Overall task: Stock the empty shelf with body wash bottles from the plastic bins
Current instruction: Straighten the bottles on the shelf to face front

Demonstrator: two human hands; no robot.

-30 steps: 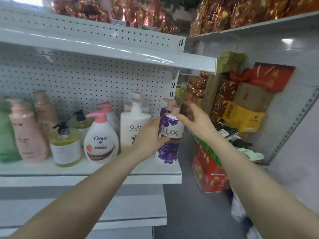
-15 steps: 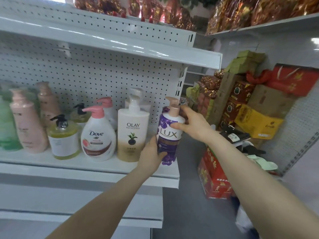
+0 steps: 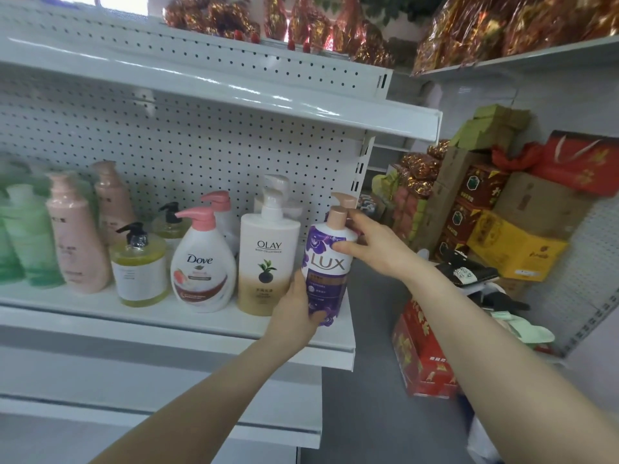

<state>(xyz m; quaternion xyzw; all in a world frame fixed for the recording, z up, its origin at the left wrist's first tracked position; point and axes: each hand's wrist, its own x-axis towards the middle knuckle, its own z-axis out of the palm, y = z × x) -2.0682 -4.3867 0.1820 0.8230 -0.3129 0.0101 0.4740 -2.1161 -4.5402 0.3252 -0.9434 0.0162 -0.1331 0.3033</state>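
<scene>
A purple and white Lux bottle (image 3: 326,266) with a beige pump stands upright at the right end of the white shelf (image 3: 187,321). My left hand (image 3: 294,313) grips its lower part from the left, thumb across the front. My right hand (image 3: 375,244) holds its shoulder and pump neck from the right. To its left stand an Olay bottle (image 3: 266,262), a Dove bottle (image 3: 201,267), a yellow bottle (image 3: 139,266), pink bottles (image 3: 78,242) and green bottles (image 3: 26,236). A second row of bottles stands behind, partly hidden.
An upper shelf (image 3: 234,95) overhangs the bottles, with foil-wrapped goods on top. Lower white shelves (image 3: 167,390) jut out below. To the right, on the grey floor, are red boxes (image 3: 422,356), stacked cartons (image 3: 516,242) and a pegboard wall. No bins are in view.
The Lux bottle has come down to stand on the shelf's right end. My left hand slid from its middle to its base; my right hand stays at the pump.
</scene>
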